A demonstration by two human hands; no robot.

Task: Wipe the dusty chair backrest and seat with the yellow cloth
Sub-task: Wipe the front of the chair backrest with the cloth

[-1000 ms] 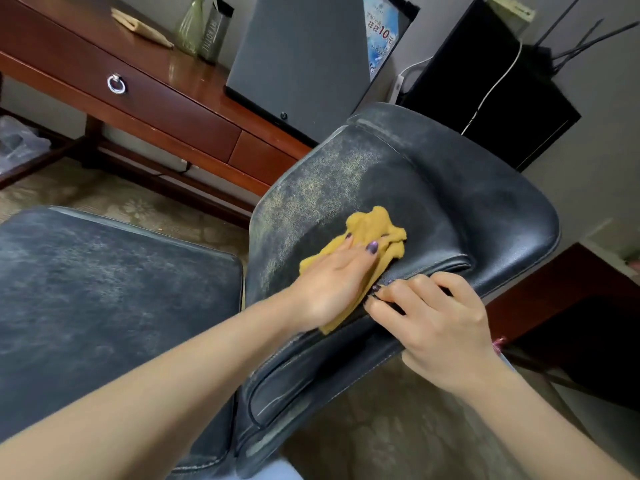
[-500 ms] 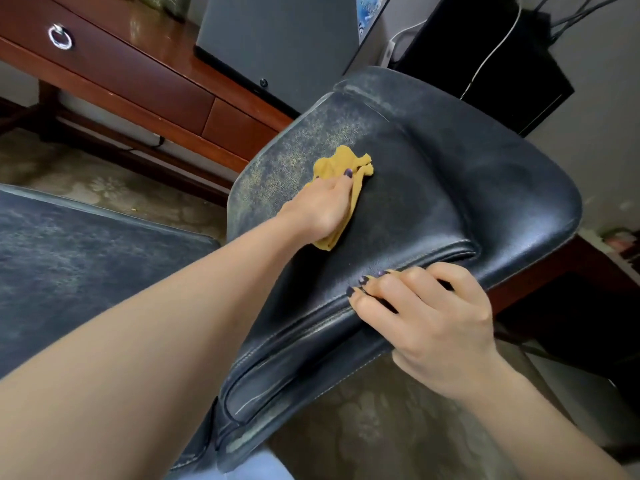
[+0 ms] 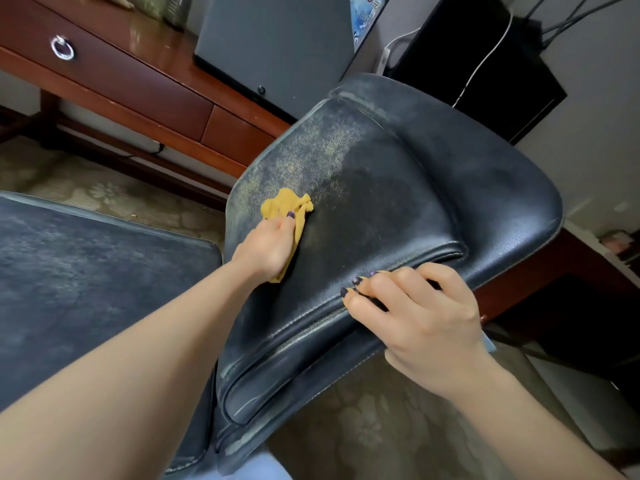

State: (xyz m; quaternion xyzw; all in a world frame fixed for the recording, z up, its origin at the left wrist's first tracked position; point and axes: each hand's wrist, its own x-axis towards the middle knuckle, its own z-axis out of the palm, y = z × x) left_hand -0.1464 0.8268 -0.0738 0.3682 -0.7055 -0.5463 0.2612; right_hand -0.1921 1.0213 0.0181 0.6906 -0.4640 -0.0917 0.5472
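Here one yellow cloth [image 3: 289, 216] lies bunched on the left part of the dusty black chair backrest [image 3: 398, 209], pinned under the left hand [image 3: 268, 249], whose fingers are closed together over it. The right hand [image 3: 415, 317] grips the backrest's near edge, fingers curled close together over a seam and their tips partly hidden in it. One dusty seat [image 3: 86, 278] lies at left, cut off by the frame; beyond stands one wooden tabletop [image 3: 145, 39], its items too cropped to identify.
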